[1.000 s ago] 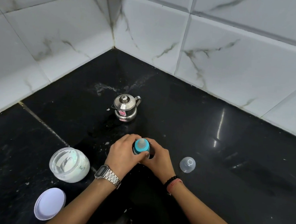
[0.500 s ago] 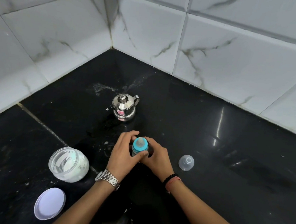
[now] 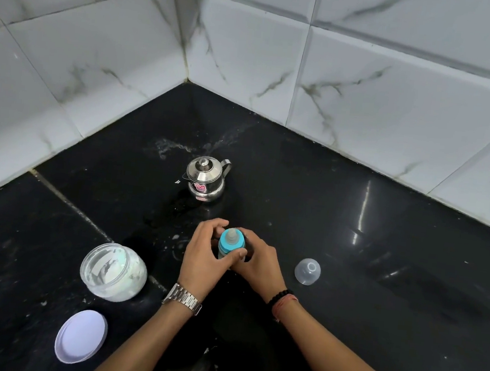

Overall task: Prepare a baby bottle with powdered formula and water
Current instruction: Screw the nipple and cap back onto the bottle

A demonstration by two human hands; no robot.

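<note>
A baby bottle (image 3: 231, 242) with a blue collar and a pale teat stands upright on the black counter. My left hand (image 3: 204, 259) curls round its left side, thumb across the front just under the collar. My right hand (image 3: 260, 262) grips the body from the right. Both hands hide most of the bottle below the collar. An open jar of white powder (image 3: 113, 271) stands to the left, and its white lid (image 3: 81, 336) lies flat nearer me. A small steel kettle (image 3: 206, 179) with its lid on stands behind the bottle.
The bottle's clear dome cap (image 3: 307, 271) lies on the counter to the right of my hands. White tiled walls (image 3: 369, 86) meet in a corner behind the kettle. Spilled powder and wet marks (image 3: 178, 235) dot the black counter (image 3: 389, 321) around the bottle.
My hands stay on the bottle with only a slight shift of the fingers round the collar. Everything else on the counter is where it was.
</note>
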